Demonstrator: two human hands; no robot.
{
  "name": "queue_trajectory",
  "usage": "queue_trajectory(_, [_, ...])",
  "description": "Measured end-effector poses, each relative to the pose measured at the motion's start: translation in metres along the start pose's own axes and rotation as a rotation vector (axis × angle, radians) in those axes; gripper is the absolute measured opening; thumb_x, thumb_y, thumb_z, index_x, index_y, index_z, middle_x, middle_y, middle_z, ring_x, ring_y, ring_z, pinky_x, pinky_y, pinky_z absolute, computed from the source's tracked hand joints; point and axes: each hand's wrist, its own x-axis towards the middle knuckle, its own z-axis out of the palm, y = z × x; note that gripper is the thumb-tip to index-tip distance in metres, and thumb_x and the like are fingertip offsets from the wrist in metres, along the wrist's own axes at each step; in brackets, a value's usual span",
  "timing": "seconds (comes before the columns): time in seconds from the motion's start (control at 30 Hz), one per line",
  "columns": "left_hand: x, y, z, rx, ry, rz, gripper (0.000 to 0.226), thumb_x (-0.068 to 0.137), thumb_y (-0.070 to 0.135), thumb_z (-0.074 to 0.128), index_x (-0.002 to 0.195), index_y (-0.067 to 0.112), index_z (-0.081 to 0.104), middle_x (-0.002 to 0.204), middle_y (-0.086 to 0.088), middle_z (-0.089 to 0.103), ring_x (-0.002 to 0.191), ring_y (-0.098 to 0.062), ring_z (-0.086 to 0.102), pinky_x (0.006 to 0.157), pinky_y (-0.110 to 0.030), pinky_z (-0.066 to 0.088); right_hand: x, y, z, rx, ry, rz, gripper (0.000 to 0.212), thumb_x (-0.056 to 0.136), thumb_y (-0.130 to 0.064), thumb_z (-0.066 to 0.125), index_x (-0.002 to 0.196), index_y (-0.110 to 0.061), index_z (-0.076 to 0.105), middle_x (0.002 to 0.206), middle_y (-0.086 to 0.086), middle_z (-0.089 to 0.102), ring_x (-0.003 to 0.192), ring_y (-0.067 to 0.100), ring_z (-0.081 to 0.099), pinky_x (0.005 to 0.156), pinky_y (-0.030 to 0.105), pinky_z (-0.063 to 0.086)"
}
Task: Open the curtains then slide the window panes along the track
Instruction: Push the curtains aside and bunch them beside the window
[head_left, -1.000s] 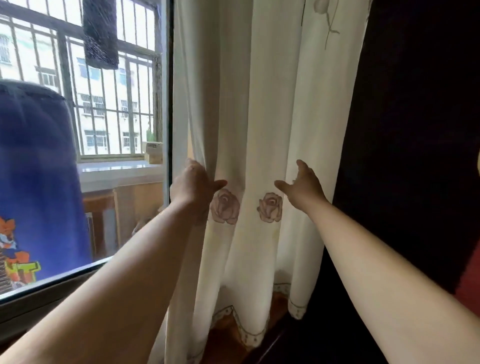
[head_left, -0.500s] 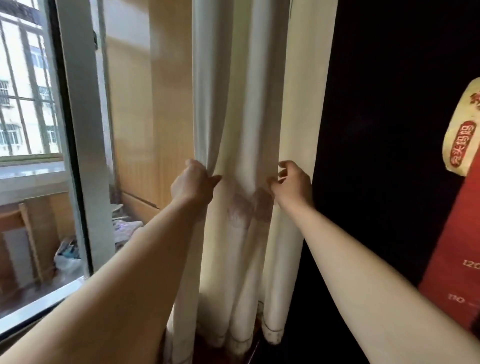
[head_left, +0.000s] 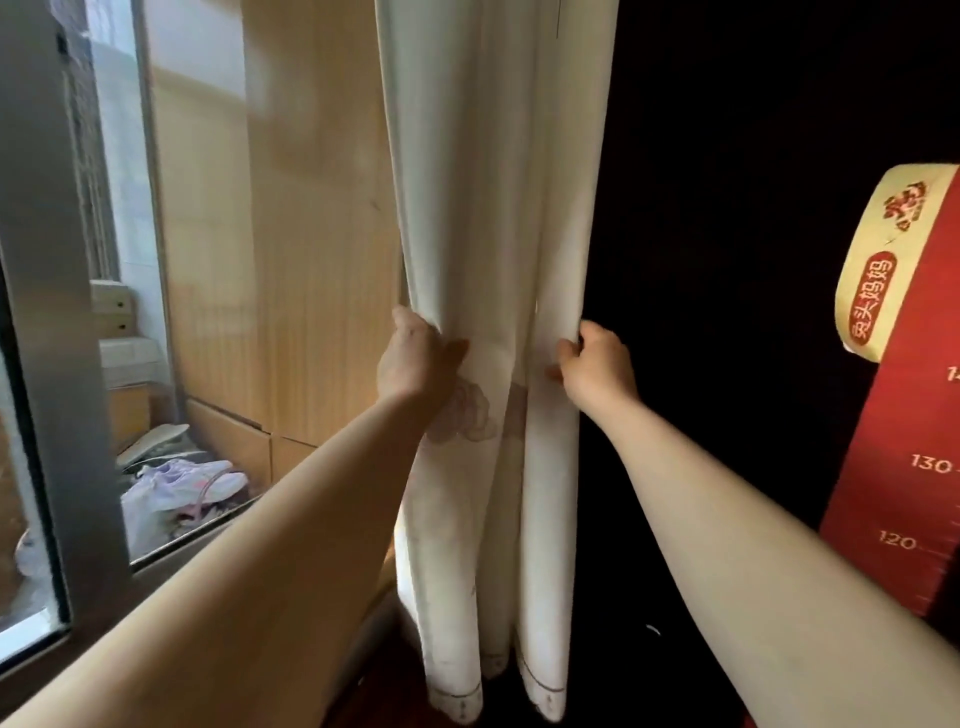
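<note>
A cream curtain (head_left: 493, 208) with faint pink rose prints hangs bunched into narrow folds at the middle of the view. My left hand (head_left: 415, 358) grips its left edge at rose height. My right hand (head_left: 597, 366) is closed on its right edge, so the cloth is squeezed between both hands. To the left, a grey aluminium window frame post (head_left: 52, 312) stands upright with a glass pane (head_left: 291, 234) beside it, uncovered down to the sill. The pane's track is hidden behind my left forearm.
Behind the glass are a pale wooden cabinet wall (head_left: 311, 312), a white plastic bag (head_left: 171, 493) and clutter on the balcony floor. Right of the curtain the wall is dark. A red height chart (head_left: 904, 415) with numbers hangs at the far right.
Both hands have carried the curtain rightwards and pressed it into a tighter bundle. The view swung right: the barred outer window has left the frame and more glass is uncovered.
</note>
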Motion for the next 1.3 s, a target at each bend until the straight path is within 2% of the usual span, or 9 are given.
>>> queue_trajectory(0.07, [0.009,-0.003,0.006,0.104,0.032,0.076,0.035,0.092,0.034,0.055,0.108,0.004,0.044,0.107,-0.019,0.066,0.096,-0.038,0.062,0.068,-0.036,0.039,0.009,0.002,0.004,-0.084,-0.033,-0.068,0.026,0.098,-0.022,0.042,0.098,-0.009,0.064,0.098,0.011,0.070,0.086,0.028,0.067,0.076,0.038,0.056])
queue_trajectory(0.27, [0.057,-0.017,0.025,0.339,0.101,0.168,0.033,0.096,0.035,0.045,0.105,0.004,0.047,0.099,-0.018,0.067,0.091,-0.038,0.063,0.066,-0.036,0.038,0.053,0.005,0.038,-0.222,-0.183,-0.211,0.041,0.098,-0.014,0.041,0.058,-0.009,0.037,0.061,0.006,0.044,0.068,0.027,0.048,0.059,0.028,0.030])
queue_trajectory(0.4, [0.090,-0.034,0.041,0.355,0.123,0.127,0.032,0.096,0.036,0.044,0.103,0.005,0.046,0.099,-0.019,0.067,0.090,-0.039,0.063,0.067,-0.037,0.040,0.086,0.003,0.072,-0.226,-0.280,-0.192,0.041,0.097,-0.013,0.039,0.056,-0.017,0.037,0.082,0.014,0.054,0.075,0.029,0.051,0.064,0.029,0.034])
queue_trajectory(0.57, [0.142,-0.047,0.076,0.311,0.107,0.060,0.026,0.097,0.033,0.042,0.097,0.008,0.044,0.097,-0.018,0.066,0.088,-0.038,0.064,0.075,-0.043,0.051,0.136,0.013,0.120,-0.190,-0.339,-0.084,0.025,0.092,-0.007,0.037,0.094,-0.011,0.062,0.114,0.017,0.063,0.103,0.038,0.062,0.083,0.035,0.047])
queue_trajectory(0.7, [0.156,-0.042,0.088,0.293,0.113,0.067,0.024,0.098,0.032,0.040,0.098,0.008,0.045,0.096,-0.017,0.068,0.086,-0.037,0.066,0.079,-0.046,0.054,0.147,0.018,0.128,-0.123,-0.276,-0.005,0.026,0.094,-0.004,0.035,0.085,-0.010,0.058,0.118,0.016,0.063,0.109,0.035,0.060,0.086,0.031,0.044])
queue_trajectory(0.93, [0.196,-0.039,0.144,0.277,0.024,0.019,0.015,0.096,0.021,0.038,0.101,0.007,0.044,0.108,-0.021,0.067,0.098,-0.041,0.064,0.069,-0.036,0.042,0.194,0.027,0.149,-0.260,-0.271,0.142,0.034,0.097,-0.006,0.041,0.127,0.003,0.054,0.134,0.021,0.056,0.123,0.035,0.054,0.096,0.036,0.046])
queue_trajectory(1.07, [0.215,-0.035,0.177,0.079,-0.087,-0.108,0.036,0.098,0.029,0.038,0.122,0.005,0.049,0.124,-0.021,0.059,0.111,-0.038,0.057,0.037,-0.008,0.037,0.215,0.037,0.158,-0.176,-0.325,0.157,0.043,0.101,-0.016,0.029,0.134,0.007,0.045,0.142,0.026,0.044,0.132,0.039,0.042,0.108,0.043,0.036])
queue_trajectory(1.17, [0.221,-0.032,0.188,0.103,-0.083,-0.062,0.014,0.094,0.023,0.040,0.096,0.009,0.042,0.106,-0.020,0.066,0.086,-0.038,0.059,0.064,-0.032,0.046,0.218,0.041,0.166,0.031,-0.157,0.308,0.064,0.100,-0.038,0.036,0.150,-0.001,0.020,0.156,0.021,0.024,0.143,0.036,0.027,0.115,0.040,0.023])
queue_trajectory(1.3, [0.213,-0.034,0.192,0.139,-0.136,0.069,0.019,0.094,0.024,0.037,0.092,0.006,0.038,0.101,-0.021,0.064,0.093,-0.041,0.062,0.079,-0.045,0.049,0.221,0.044,0.167,0.057,-0.095,0.258,0.093,0.090,-0.048,0.047,0.153,-0.005,-0.006,0.156,0.019,0.029,0.140,0.037,0.034,0.111,0.041,0.030])
